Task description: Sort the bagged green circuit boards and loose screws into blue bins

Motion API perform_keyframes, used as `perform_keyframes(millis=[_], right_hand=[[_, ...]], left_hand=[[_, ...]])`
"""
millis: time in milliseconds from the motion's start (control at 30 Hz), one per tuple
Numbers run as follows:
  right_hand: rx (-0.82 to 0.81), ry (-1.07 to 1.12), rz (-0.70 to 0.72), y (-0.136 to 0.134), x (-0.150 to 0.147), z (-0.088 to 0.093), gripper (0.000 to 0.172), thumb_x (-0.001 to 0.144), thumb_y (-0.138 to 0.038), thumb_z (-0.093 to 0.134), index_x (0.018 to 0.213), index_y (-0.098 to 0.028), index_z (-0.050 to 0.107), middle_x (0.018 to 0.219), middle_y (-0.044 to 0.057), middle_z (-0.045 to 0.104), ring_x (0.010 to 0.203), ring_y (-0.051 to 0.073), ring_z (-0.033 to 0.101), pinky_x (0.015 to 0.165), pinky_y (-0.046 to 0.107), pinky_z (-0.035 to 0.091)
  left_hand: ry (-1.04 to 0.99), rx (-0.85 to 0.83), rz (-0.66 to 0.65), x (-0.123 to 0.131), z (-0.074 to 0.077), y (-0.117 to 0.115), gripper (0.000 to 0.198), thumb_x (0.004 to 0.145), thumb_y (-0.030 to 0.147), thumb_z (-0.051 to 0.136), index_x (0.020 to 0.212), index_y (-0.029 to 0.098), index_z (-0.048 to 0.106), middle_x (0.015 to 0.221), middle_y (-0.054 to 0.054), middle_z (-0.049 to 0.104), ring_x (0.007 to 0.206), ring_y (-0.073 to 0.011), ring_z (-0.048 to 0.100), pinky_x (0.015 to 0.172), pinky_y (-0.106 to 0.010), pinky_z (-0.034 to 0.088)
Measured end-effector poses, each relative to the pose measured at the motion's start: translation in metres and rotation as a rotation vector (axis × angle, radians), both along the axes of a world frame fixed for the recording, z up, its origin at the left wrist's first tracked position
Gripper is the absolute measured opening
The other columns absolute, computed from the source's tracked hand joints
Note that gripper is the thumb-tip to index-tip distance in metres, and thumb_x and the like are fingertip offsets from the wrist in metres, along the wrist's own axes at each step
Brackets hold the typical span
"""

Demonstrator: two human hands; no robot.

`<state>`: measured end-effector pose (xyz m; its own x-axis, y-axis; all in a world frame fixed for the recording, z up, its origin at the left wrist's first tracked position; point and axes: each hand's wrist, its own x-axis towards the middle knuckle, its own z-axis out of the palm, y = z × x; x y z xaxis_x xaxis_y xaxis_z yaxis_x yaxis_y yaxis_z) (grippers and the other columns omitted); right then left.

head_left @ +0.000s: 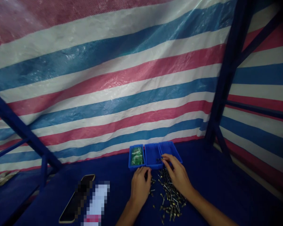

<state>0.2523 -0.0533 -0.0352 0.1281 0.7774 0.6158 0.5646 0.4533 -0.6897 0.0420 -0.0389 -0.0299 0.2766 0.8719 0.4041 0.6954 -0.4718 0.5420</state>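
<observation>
My right hand (178, 174) reaches over the front of the middle blue bin (152, 150), thumb and forefinger pinched together. A few small dark pieces (158, 160) lie in that bin, close to those fingertips; whether one is in the pinch I cannot make out. My left hand (141, 182) rests just in front of the bins with its fingers curled closed, and what they hold, if anything, is hidden. Between and below both hands spreads a loose pile of small metal parts with thin stems (172, 201). Green circuit boards (137, 156) fill the left blue bin (129, 161).
A third blue bin (170, 149) stands at the right of the row. On the blue table (118, 179), a phone (68, 208) and a blurred white sheet (97, 201) lie to the left. Blue metal posts (217, 103) and a striped tarp (122, 103) enclose the table.
</observation>
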Motion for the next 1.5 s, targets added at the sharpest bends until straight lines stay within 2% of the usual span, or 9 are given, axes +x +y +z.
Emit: perform_keyframes(millis=[133,233,400,567,800,967,1267,1400,1500], right_hand=[[-0.012,-0.102,0.099,-0.002,0.001,0.003,0.03,0.111,-0.03,0.046,0.13,-0.03,0.069,0.117,0.006,0.076,0.11,0.026,0.072,0.105,0.045,0.052],[-0.023,-0.119,0.142,-0.004,-0.001,0.004,0.033,0.111,-0.027,0.043,0.132,-0.031,0.069,0.115,0.005,0.077,0.107,0.025,0.072,0.104,0.044,0.053],[-0.055,-0.037,0.119,0.0,-0.004,-0.002,0.027,0.111,-0.032,0.043,0.12,-0.027,0.068,0.109,0.006,0.076,0.103,0.024,0.073,0.091,0.036,0.058],[-0.048,-0.003,0.105,0.003,-0.004,-0.008,0.022,0.111,-0.034,0.045,0.114,-0.025,0.065,0.107,0.006,0.075,0.101,0.023,0.073,0.089,0.033,0.059],[-0.019,-0.036,0.117,-0.003,-0.001,0.002,0.032,0.111,-0.034,0.045,0.133,-0.027,0.067,0.119,0.009,0.075,0.109,0.026,0.072,0.098,0.039,0.058],[-0.065,0.038,0.117,-0.003,-0.004,0.004,0.028,0.11,-0.037,0.045,0.115,-0.025,0.07,0.108,0.007,0.076,0.095,0.024,0.074,0.084,0.033,0.061],[-0.126,0.032,0.072,-0.003,-0.004,0.003,0.025,0.11,-0.038,0.044,0.115,-0.025,0.064,0.101,0.005,0.076,0.078,0.02,0.073,0.069,0.029,0.058],[-0.123,0.019,0.054,-0.002,-0.002,0.003,0.026,0.111,-0.039,0.043,0.115,-0.025,0.064,0.097,0.004,0.075,0.076,0.02,0.073,0.071,0.03,0.058],[-0.087,0.001,0.056,-0.001,-0.001,0.003,0.025,0.111,-0.037,0.043,0.116,-0.025,0.064,0.098,0.005,0.074,0.083,0.021,0.073,0.077,0.03,0.058]], left_hand=[[-0.001,0.001,-0.009,0.0,0.0,0.0,0.031,0.108,0.029,0.045,0.101,0.024,0.075,0.097,-0.005,0.076,0.093,-0.0248,0.069,0.084,-0.035,0.051],[0.001,-0.002,-0.011,0.0,-0.001,0.0,0.031,0.108,0.028,0.044,0.1,0.024,0.075,0.097,-0.005,0.076,0.093,-0.0252,0.069,0.083,-0.036,0.05],[-0.001,-0.017,-0.019,0.0,-0.001,0.0,0.032,0.108,0.028,0.043,0.1,0.023,0.074,0.097,-0.006,0.075,0.093,-0.025,0.068,0.084,-0.036,0.05],[-0.009,-0.008,-0.014,0.0,0.0,0.0,0.03,0.107,0.028,0.045,0.1,0.023,0.075,0.094,-0.005,0.074,0.091,-0.0242,0.067,0.082,-0.035,0.05],[-0.008,-0.009,-0.019,0.0,-0.002,0.001,0.03,0.107,0.026,0.045,0.1,0.024,0.074,0.096,-0.005,0.075,0.094,-0.0248,0.067,0.084,-0.036,0.049],[-0.007,-0.023,-0.016,0.0,-0.003,0.002,0.03,0.107,0.027,0.045,0.1,0.023,0.074,0.094,-0.005,0.074,0.092,-0.0252,0.066,0.084,-0.037,0.049],[-0.008,-0.021,-0.024,0.0,-0.002,0.001,0.029,0.107,0.026,0.046,0.099,0.024,0.074,0.095,-0.005,0.074,0.093,-0.0248,0.067,0.083,-0.037,0.049],[0.003,-0.005,-0.022,0.001,-0.002,0.001,0.03,0.106,0.026,0.046,0.099,0.024,0.075,0.096,-0.005,0.075,0.094,-0.025,0.068,0.083,-0.036,0.05],[0.009,0.003,-0.022,0.001,-0.003,0.001,0.029,0.106,0.026,0.046,0.099,0.024,0.074,0.096,-0.005,0.075,0.094,-0.0249,0.068,0.082,-0.036,0.05]])
